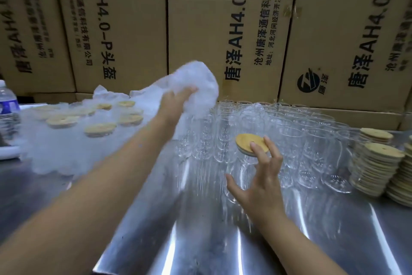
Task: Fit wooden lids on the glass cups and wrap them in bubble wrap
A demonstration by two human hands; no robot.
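At the bottom of the frame a shiny metal table (200, 241) is reflecting light in streaks; above it, right of centre, the right hand (260, 185) is spreading its fingers around a clear glass cup (243, 176), with fingertips pressing a round wooden lid (252, 143) onto its top; at the right edge, stacks of lids (376, 163) are sitting beside the grouped empty glass cups (289, 127) in mid-frame; the left hand (176, 101) is reaching toward upper centre, gripping a bunched sheet of bubble wrap (191, 83); at mid-left, wrapped cups with lids (98, 128) are standing blurred; a water bottle (7, 109) is standing at the left edge; printed cardboard boxes (223, 29) are filling the top.
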